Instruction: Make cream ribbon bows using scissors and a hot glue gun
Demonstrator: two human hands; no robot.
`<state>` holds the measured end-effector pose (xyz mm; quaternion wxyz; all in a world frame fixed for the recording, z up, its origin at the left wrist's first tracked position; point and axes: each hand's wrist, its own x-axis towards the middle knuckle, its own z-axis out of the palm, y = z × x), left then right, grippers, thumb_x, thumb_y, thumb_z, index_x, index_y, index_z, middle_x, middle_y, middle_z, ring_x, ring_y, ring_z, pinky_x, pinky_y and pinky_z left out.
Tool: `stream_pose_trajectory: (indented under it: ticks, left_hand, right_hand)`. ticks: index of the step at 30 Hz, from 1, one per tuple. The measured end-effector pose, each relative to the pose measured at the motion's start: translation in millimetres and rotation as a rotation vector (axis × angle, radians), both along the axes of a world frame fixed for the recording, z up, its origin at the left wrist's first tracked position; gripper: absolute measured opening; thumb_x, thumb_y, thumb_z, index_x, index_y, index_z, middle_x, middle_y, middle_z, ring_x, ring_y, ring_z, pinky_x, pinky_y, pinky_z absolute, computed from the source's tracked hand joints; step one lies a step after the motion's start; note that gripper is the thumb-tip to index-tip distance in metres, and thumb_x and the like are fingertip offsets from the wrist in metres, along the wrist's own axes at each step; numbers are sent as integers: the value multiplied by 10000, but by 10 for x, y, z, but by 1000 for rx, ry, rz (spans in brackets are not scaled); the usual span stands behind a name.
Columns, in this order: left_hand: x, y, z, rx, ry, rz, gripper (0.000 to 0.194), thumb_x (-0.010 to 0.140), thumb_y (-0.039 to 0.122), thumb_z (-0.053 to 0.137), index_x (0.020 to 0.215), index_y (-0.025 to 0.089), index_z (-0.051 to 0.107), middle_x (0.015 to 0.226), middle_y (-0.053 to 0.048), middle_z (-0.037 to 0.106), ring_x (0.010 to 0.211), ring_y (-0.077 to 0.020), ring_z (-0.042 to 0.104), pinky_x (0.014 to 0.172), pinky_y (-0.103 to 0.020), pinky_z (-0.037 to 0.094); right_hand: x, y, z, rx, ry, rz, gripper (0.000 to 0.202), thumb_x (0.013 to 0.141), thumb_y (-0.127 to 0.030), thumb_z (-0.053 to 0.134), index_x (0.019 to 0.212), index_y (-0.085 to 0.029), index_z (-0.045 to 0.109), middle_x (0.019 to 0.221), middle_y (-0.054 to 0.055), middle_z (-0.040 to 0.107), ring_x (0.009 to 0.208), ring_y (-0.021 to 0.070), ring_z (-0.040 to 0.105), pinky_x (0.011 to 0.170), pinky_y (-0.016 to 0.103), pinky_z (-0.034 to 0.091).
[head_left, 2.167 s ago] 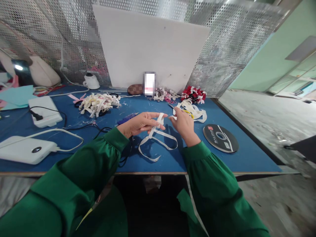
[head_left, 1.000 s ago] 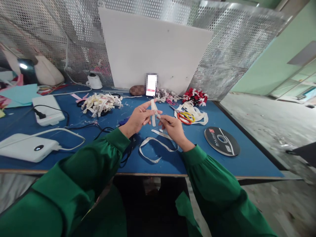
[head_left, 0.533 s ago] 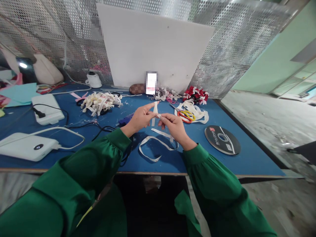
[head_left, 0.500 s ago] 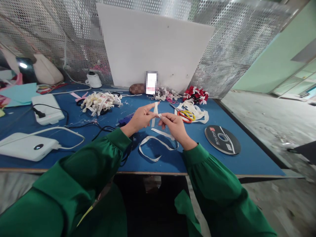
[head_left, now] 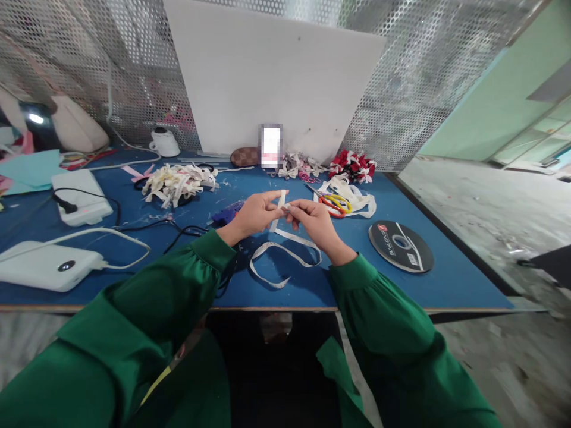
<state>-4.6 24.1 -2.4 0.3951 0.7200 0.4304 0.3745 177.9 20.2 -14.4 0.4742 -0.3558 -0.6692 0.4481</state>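
"How's the left hand [head_left: 253, 215]?"
"Index finger [head_left: 271, 195] stretched, thumb [head_left: 275, 213] close to the right hand [head_left: 316, 223]."
"And that one?"
"Thumb and index pinched together. Both arms [head_left: 397, 318] reach forward, angled inward."

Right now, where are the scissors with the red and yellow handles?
In the head view, the scissors lie over the loose cream ribbon on the blue table, just beyond and to the right of the right hand.

Ribbon [head_left: 282, 198] in hands [head_left: 254, 214]; scissors [head_left: 325, 198] right; reel [head_left: 414, 246] farther right
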Motion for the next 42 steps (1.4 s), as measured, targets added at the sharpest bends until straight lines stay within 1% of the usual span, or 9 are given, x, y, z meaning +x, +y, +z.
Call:
stream_pose_trajectory:
  ticks: [11, 16, 20, 23, 27, 32, 35, 39, 42]
  left_hand:
    - [-10, 8, -32, -10, 8, -39, 645, 869, 405, 673, 1426, 109, 538, 454, 69, 550, 323, -84, 429, 386, -193, 363]
    - [-8, 1, -23, -35, -23, -29, 586, 824, 284, 704, 1379, 132, 598, 517, 29, 640, 317, -87, 450, 349, -196, 334]
    - [26, -26, -25, -63, 9, -53, 528, 791, 196, 689, 1315, 139, 659, 628, -14, 728, 323, -86, 464, 344, -202, 344]
    - [52, -53, -26, -56, 14, -83, 533, 772, 154, 681, 1305, 150, 669, 611, 1, 718, 346, -95, 492, 358, -200, 366]
    - [64, -69, -23, -37, -29, -111, 534, 791, 186, 686, 1318, 109, 650, 511, 29, 637, 347, -86, 468, 373, -195, 359]
    - [81, -73, -59, -23, 19, -115, 479, 800, 166, 634, 1269, 79, 668, 444, 65, 543, 334, -82, 448, 368, -187, 342]
    - [98, -79, -81, -12, 39, -123, 472, 778, 113, 610, 1243, 114, 691, 436, 76, 548, 321, -74, 436, 376, -183, 350]
    - [98, -76, -56, -102, -84, -86, 499, 783, 186, 697, 1277, 125, 679, 469, 41, 612, 316, -76, 440, 356, -189, 344]
    - [85, -77, -13, -207, -162, -81, 604, 783, 223, 738, 1367, 130, 611, 724, -61, 764, 320, -50, 423, 348, -196, 359]
  right_hand:
    - [11, -30, 49, 33, -32, 14, 261, 845, -414, 638, 753, -175, 691, 632, -6, 655, 466, 89, 509, 495, 253, 415]
    - [22, -40, 82, -32, 69, -22, 247, 811, -409, 679, 791, -163, 700, 623, -7, 655, 458, 89, 508, 496, 255, 413]
    - [27, -50, 94, 13, 81, -57, 239, 830, -403, 661, 794, -169, 696, 588, -24, 611, 451, 94, 496, 486, 255, 392]
    - [32, -45, 53, 139, -91, -76, 247, 880, -382, 595, 849, -176, 728, 587, -19, 604, 480, 110, 493, 505, 264, 378]
    - [51, -78, 23, 355, -423, -76, 315, 964, -376, 478, 921, -204, 738, 743, 28, 697, 635, 155, 583, 603, 277, 380]
    - [38, -145, 34, 495, -862, -132, 425, 1013, -461, 366, 948, -212, 703, 647, 44, 649, 554, 174, 526, 549, 293, 233]
    - [26, -156, 13, 560, -978, -186, 434, 1001, -487, 394, 944, -192, 707, 638, 71, 657, 558, 190, 533, 553, 309, 209]
    - [70, -162, 36, 620, -715, -256, 369, 985, -456, 453, 976, -214, 731, 776, 74, 722, 653, 190, 590, 610, 303, 328]
    - [129, -101, 71, 513, -359, -431, 305, 969, -399, 482, 1012, -215, 721, 797, 48, 704, 643, 163, 563, 644, 298, 402]
